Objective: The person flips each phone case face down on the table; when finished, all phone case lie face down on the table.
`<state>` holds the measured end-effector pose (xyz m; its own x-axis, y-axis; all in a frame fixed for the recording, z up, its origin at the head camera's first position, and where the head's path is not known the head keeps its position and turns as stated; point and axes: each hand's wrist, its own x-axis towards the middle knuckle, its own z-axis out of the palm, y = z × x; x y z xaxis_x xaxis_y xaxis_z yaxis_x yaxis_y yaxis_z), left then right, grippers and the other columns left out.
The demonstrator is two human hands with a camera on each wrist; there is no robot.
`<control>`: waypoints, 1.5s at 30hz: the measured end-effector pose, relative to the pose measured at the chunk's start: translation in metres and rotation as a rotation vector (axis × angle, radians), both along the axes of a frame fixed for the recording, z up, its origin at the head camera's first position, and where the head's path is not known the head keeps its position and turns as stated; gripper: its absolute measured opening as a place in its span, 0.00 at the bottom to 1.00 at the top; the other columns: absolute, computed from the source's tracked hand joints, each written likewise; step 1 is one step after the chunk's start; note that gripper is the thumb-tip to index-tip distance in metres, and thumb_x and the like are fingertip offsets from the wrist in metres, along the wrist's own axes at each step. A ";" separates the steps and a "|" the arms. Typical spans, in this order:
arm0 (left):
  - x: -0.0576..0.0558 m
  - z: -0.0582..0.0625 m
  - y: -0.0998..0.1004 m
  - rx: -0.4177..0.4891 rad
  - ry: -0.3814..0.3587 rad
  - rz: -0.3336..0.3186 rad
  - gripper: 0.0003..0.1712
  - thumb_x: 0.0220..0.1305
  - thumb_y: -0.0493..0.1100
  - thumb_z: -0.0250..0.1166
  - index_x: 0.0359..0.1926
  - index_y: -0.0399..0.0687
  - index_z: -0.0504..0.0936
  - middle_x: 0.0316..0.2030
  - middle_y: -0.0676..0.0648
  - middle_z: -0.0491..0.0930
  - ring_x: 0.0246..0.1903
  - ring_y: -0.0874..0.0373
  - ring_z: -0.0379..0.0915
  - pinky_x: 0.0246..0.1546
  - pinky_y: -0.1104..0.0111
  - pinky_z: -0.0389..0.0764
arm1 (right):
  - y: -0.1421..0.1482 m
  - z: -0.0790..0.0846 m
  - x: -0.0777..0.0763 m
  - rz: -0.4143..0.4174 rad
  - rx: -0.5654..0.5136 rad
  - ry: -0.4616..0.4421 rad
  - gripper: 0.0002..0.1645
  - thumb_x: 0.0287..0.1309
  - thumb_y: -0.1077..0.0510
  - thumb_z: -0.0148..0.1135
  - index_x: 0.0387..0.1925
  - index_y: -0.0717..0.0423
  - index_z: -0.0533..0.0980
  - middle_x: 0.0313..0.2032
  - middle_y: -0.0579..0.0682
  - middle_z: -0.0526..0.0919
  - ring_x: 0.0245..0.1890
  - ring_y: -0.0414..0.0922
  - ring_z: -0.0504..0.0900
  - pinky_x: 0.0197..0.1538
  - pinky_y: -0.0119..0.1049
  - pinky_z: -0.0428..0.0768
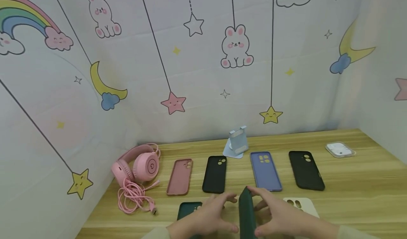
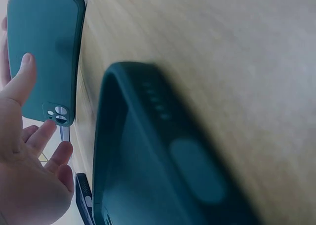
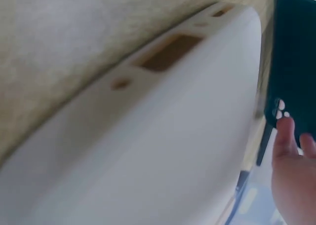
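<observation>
Phone case (image 1: 247, 214), dark green, is standing on edge in the head view, long axis running away from the person; right hand (image 1: 278, 212) is pinching its edges, left hand (image 1: 213, 212) is spreading loosely just beside it; clear box (image 1: 349, 155) is holding white earphones (image 1: 337, 149), emblem (image 1: 152, 166) on the pink headphones (image 1: 122, 175) is showing too small to read! Left wrist: camera holes (image 2: 57, 111) are pointing down-picture! Right wrist: a fingertip (image 3: 285, 124) is touching that camera-hole corner

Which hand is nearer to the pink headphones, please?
Left: the left hand is below and right of the pink headphones in the head view; the right hand is farther right, holding the upright green case.
</observation>
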<state>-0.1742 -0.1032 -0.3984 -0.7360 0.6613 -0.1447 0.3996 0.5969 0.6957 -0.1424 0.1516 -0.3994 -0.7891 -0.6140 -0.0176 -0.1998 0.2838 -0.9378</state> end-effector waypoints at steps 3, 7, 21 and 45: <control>0.001 -0.001 0.000 -0.008 -0.013 0.004 0.42 0.49 0.55 0.73 0.64 0.63 0.65 0.54 0.66 0.69 0.47 0.61 0.65 0.46 0.59 0.68 | 0.001 -0.001 0.002 -0.017 0.058 0.041 0.58 0.45 0.52 0.74 0.71 0.58 0.50 0.65 0.62 0.58 0.50 0.51 0.72 0.45 0.41 0.75; 0.001 -0.002 -0.001 -0.026 -0.026 0.008 0.41 0.47 0.53 0.74 0.62 0.68 0.66 0.53 0.67 0.70 0.50 0.59 0.63 0.49 0.53 0.66 | 0.003 -0.004 0.002 0.008 0.107 0.086 0.58 0.47 0.51 0.73 0.71 0.58 0.49 0.63 0.59 0.60 0.48 0.49 0.71 0.44 0.39 0.71; 0.003 -0.003 -0.001 -0.217 0.179 -0.065 0.46 0.43 0.61 0.74 0.63 0.66 0.64 0.54 0.66 0.68 0.50 0.61 0.62 0.45 0.59 0.64 | 0.003 -0.011 0.002 0.027 0.169 -0.024 0.59 0.48 0.52 0.72 0.71 0.60 0.45 0.63 0.58 0.59 0.53 0.51 0.69 0.50 0.44 0.71; 0.002 0.008 -0.017 -0.149 0.238 -0.066 0.46 0.48 0.62 0.71 0.66 0.59 0.63 0.57 0.63 0.68 0.53 0.56 0.63 0.50 0.53 0.64 | -0.011 -0.004 -0.003 -0.023 0.389 0.098 0.57 0.43 0.44 0.73 0.68 0.66 0.56 0.57 0.55 0.62 0.50 0.50 0.69 0.47 0.45 0.73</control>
